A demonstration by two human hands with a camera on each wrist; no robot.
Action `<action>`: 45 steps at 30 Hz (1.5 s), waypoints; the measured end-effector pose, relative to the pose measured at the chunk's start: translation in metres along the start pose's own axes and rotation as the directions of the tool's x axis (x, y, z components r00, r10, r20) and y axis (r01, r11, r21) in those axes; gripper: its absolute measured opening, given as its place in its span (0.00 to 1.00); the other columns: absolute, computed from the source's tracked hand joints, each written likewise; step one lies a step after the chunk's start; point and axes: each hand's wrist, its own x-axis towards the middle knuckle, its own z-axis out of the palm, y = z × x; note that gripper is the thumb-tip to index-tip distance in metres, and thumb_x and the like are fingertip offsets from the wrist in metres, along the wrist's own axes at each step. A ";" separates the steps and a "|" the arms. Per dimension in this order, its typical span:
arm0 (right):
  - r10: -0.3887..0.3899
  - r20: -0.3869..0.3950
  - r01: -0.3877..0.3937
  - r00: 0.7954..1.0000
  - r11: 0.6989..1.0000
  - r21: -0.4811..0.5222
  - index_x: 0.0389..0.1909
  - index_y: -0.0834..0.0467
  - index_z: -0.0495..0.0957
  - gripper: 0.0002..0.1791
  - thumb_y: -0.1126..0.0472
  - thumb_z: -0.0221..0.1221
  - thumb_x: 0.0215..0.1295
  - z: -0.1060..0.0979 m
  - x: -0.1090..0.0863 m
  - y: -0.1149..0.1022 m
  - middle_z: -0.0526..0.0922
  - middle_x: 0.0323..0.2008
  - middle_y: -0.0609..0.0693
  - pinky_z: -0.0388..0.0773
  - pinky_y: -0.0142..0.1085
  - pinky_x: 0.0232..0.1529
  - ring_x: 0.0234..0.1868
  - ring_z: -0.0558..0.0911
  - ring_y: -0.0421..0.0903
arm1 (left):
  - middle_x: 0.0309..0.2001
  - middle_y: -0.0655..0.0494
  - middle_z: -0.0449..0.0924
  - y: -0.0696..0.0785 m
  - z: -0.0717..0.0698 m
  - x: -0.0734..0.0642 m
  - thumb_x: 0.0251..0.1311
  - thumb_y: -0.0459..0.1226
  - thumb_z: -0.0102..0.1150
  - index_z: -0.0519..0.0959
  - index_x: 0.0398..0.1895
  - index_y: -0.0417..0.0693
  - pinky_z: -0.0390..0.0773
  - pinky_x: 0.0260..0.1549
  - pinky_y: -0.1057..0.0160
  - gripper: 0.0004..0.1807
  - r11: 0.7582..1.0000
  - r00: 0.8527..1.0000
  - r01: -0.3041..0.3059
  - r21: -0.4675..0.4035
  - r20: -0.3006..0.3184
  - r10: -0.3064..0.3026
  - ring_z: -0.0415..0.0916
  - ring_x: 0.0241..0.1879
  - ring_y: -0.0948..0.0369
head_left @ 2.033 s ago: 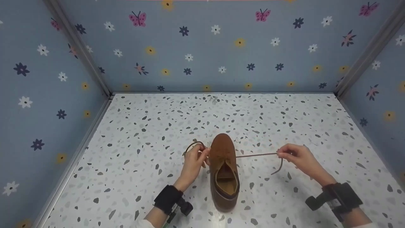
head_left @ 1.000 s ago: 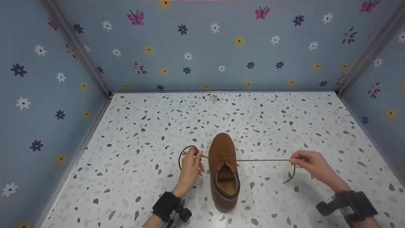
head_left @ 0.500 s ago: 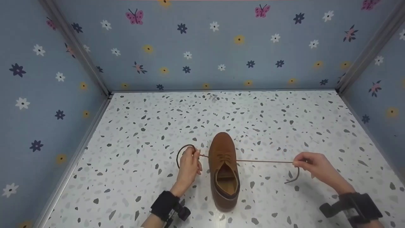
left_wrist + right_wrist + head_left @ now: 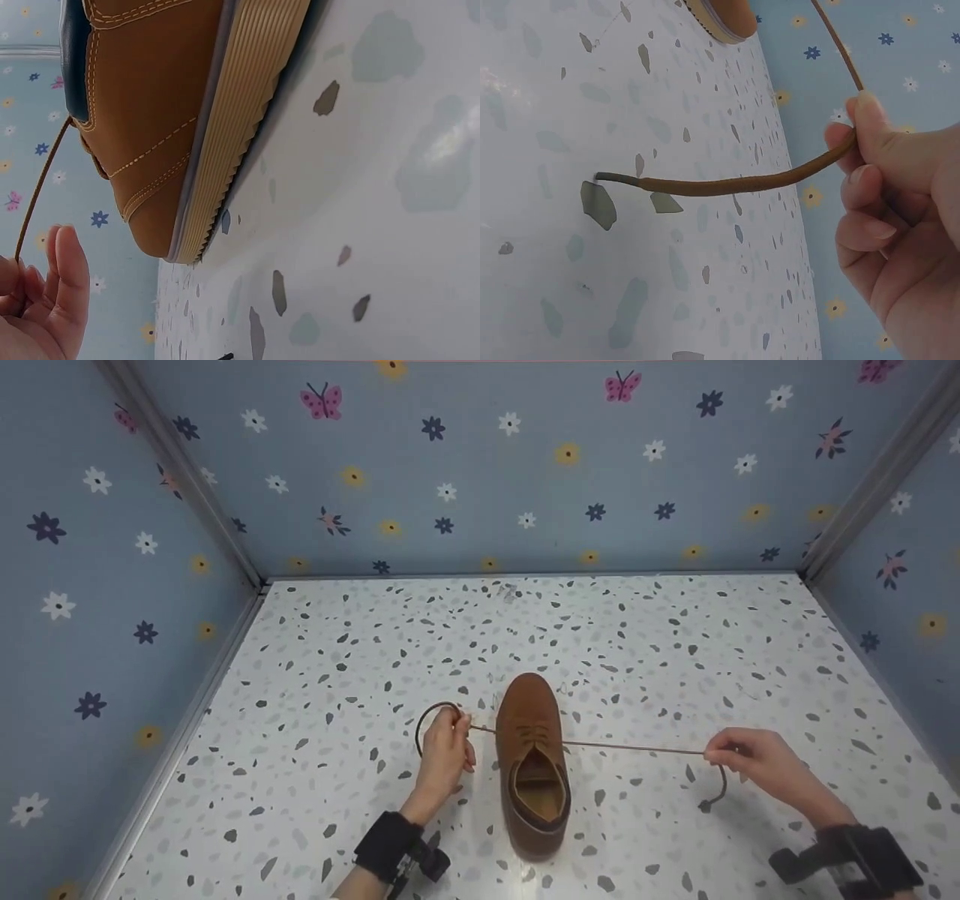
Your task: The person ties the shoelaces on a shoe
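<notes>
A brown lace-up shoe (image 4: 527, 701) stands upright on the speckled table, toe pointing away from me. Its brown shoelace runs out to both sides. To the left of the shoe, my left hand (image 4: 444, 754) pinches one lace end between thumb and fingers, and the spare lace (image 4: 418, 727) curves in a loop beside it. Well out to the right, my right hand (image 4: 772, 769) pinches the other side of the shoelace (image 4: 637, 747), which is stretched straight from the shoe. Past those fingers the dark-tipped lace end (image 4: 727, 185) hangs loose in the right wrist view.
Blue panels with flowers and butterflies (image 4: 480, 465) wall the white speckled table (image 4: 360, 660) at the back and both sides. Black wrist cameras are strapped to the left wrist (image 4: 390, 847) and the right wrist (image 4: 866, 859).
My right hand has drawn its lace farther right and toward me, lengthening the straight stretch. My left hand has shifted slightly left, away from the shoe. The shoe has hardly moved.
</notes>
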 end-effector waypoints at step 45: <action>0.036 -0.086 -0.034 0.996 0.999 0.025 0.30 0.57 0.78 0.06 0.58 0.60 0.58 0.010 0.001 0.006 0.75 0.25 0.44 0.67 0.31 0.21 0.23 0.70 0.42 | 0.29 0.44 0.75 0.018 0.003 0.006 0.68 0.33 0.41 0.66 0.35 0.32 0.74 0.12 0.53 0.10 0.981 0.999 0.036 -0.188 -0.024 -0.041 0.73 0.16 0.42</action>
